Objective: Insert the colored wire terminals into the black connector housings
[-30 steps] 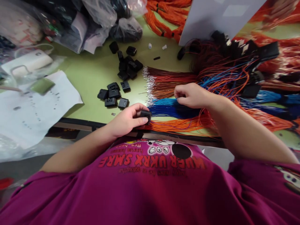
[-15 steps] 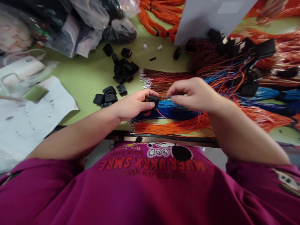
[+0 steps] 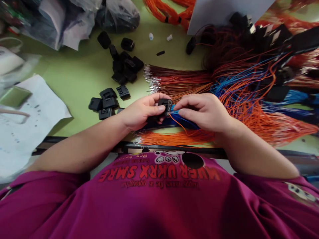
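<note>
My left hand [image 3: 147,111] is closed around a black connector housing [image 3: 165,107], its slotted face turned toward the right. An orange wire [image 3: 179,122] runs from the lower part of that face. Close beside the face, my right hand [image 3: 203,111] pinches a thin wire between thumb and forefinger; it looks blue, though its tip is too small to make out. Under both hands lie bundles of blue wires [image 3: 190,123]. Brown wires [image 3: 179,78] with metal terminals at their left ends lie beyond, and orange wires [image 3: 164,138] lie nearer the table edge.
Loose black housings [image 3: 126,64] sit in two groups left of the wires. Farther left are a marked white paper [image 3: 37,116] and plastic bags [image 3: 119,15]. A grey panel [image 3: 224,15] stands at the back, with wired black connectors [image 3: 279,36] at right.
My right hand has moved left and down, bringing its pinched fingers up to the housing. The housing's slotted face now shows more. The whole view has shifted slightly.
</note>
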`<state>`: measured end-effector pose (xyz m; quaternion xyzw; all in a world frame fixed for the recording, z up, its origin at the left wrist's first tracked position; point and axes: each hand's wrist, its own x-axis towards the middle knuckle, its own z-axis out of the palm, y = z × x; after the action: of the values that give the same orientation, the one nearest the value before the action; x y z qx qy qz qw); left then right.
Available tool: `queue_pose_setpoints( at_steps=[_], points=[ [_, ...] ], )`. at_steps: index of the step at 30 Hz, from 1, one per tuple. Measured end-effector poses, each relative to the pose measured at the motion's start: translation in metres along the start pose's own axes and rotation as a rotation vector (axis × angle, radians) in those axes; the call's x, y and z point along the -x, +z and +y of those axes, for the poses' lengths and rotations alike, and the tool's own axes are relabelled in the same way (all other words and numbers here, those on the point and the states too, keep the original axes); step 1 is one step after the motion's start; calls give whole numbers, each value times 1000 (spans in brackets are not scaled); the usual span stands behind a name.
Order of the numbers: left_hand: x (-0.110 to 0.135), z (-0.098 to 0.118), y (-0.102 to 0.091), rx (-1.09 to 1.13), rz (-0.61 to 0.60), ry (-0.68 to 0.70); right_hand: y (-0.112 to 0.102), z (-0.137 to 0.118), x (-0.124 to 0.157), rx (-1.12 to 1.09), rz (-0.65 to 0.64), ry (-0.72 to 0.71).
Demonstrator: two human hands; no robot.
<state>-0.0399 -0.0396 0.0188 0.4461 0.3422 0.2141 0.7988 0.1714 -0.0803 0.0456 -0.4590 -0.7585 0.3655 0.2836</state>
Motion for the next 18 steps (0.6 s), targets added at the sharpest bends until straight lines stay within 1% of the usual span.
queue_pose_setpoints(
  at_steps=[2, 4, 7, 9, 12, 18],
  points=[
    [-1, -1, -1, 3, 0, 0, 0, 0, 1, 0, 12, -16],
    [-2, -2, -1, 8, -2, 8, 1, 1, 1, 21, 57, -38],
    [-1, -2, -1, 15, -3, 19, 7, 3, 4, 135, 179, -74],
    [-1, -2, 0, 16, -4, 21, 10, 4, 6, 223, 214, -97],
    [-1, -2, 1, 20, 9, 18, 12, 2, 8, 295, 169, -98],
    [-2, -5, -1, -2, 29, 37, 12, -4, 8, 379, 73, -40]
  ],
)
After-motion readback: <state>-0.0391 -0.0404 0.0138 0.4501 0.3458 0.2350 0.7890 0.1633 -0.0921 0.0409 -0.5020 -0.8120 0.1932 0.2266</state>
